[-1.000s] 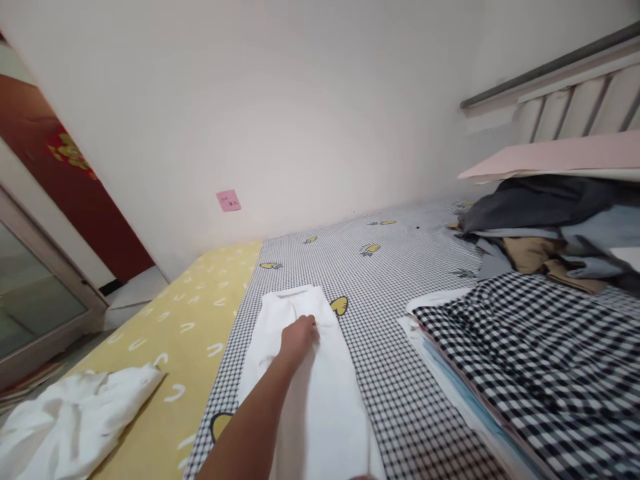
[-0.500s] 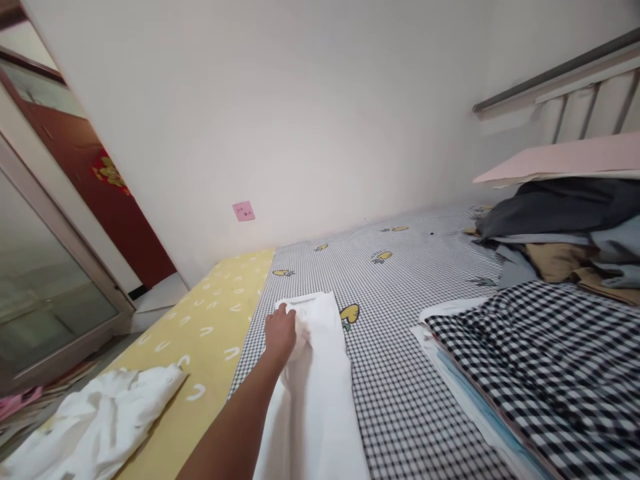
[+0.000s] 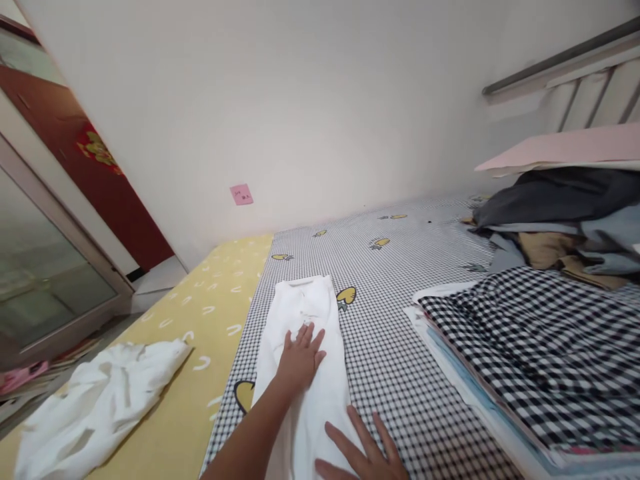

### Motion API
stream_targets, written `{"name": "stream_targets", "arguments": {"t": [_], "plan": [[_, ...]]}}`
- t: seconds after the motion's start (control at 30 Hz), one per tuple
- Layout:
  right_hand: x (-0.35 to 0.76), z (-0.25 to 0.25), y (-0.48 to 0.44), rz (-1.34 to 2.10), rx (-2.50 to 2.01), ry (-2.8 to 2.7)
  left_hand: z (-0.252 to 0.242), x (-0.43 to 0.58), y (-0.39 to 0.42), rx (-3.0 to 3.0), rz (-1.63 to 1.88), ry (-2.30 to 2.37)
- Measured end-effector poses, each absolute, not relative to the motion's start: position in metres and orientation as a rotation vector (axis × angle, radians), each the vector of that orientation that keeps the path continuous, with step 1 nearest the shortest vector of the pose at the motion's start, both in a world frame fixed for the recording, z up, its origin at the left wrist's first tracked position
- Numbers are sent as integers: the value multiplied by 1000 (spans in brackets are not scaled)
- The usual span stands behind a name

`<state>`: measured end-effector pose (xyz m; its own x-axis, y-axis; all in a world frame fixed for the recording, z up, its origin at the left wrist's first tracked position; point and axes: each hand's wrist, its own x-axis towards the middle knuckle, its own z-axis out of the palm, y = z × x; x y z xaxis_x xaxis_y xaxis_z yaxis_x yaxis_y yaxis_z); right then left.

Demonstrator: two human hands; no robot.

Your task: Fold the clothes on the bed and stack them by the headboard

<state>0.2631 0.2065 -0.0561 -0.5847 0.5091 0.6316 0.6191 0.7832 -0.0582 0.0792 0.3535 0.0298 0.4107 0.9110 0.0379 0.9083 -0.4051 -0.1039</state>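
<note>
A white garment, folded into a long narrow strip, lies on the checked bedsheet. Spread flat on its middle is my left hand, fingers apart and pointing away from me. My right hand is at the bottom of the view, its fingers spread over the garment's right edge and the sheet beside it. Neither hand grips anything. The near end of the garment runs out of view at the bottom.
Left on the yellow sheet lies a crumpled white garment. To the right is a stack of folded clothes topped by black-and-white checked cloth. Behind it are piled dark clothes under a pink board. A white wall closes the far side.
My left hand has let go of the garment's far end and moved nearer, now flat on its middle. My right hand has come into view at the bottom. The far end lies flatter.
</note>
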Motion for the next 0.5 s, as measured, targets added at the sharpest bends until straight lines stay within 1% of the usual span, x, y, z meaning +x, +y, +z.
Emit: {"name": "stream_targets", "arguments": {"t": [0.03,0.1,0.17,0.2,0.27,0.3,0.37,0.43,0.5], "plan": [[271,-49,208,-75,-800,-2372,31,81,354,-2550,30,-1655],[284,-30,209,311,-904,-2307,38,84,354,-2575,15,-1641],[293,-12,210,613,-1125,-2021,49,85,350,-2611,-11,-1591],[295,-6,210,667,-1242,-1868,55,85,345,-2636,-34,-1543],[294,0,210,604,-1422,-1715,62,83,330,-2705,-92,-1412],[291,0,210,535,-1469,-1757,63,81,320,-2752,-106,-1348],[284,-2,210,433,-1497,-1971,61,77,296,-2859,-60,-1288],[278,-5,209,406,-1464,-2180,56,72,272,-2933,62,-1356],[277,-6,208,394,-1426,-2266,52,65,249,-2998,118,-1440]]}}
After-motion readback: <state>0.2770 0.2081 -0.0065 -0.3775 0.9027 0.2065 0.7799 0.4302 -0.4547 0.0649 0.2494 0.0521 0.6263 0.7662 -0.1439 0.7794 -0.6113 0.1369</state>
